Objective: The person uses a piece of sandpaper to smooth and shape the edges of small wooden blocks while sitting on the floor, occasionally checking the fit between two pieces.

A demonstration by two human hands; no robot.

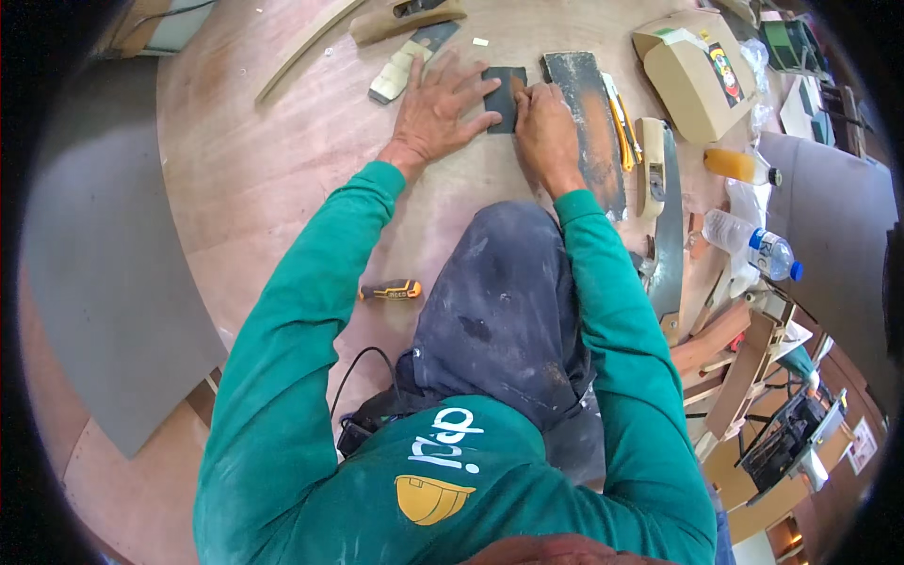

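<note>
A flat dark rectangular piece [501, 119], like a sheet of sandpaper, lies on the light wooden surface [282, 188] between my hands. My left hand [435, 111] rests with its fingers spread, the fingertips and thumb reaching the piece's left edge. My right hand [548, 132] is closed, its curled fingers pressed at the right edge, beside a brownish patch; whatever they hold is hidden. A tool with a pale segmented handle [397, 73] and dark blade lies partly behind my left fingers. Right of my right hand lies a long worn dark board [595, 132] with brown patches.
Yellow-handled utility knives [621, 127], a wooden plane [651, 174], a handsaw [669, 245], a cardboard box [683, 85], a juice bottle [734, 166] and a water bottle [753, 243] line the right. A screwdriver [391, 290] lies near my knee [504, 282]. Another plane [405, 21] is at the far edge.
</note>
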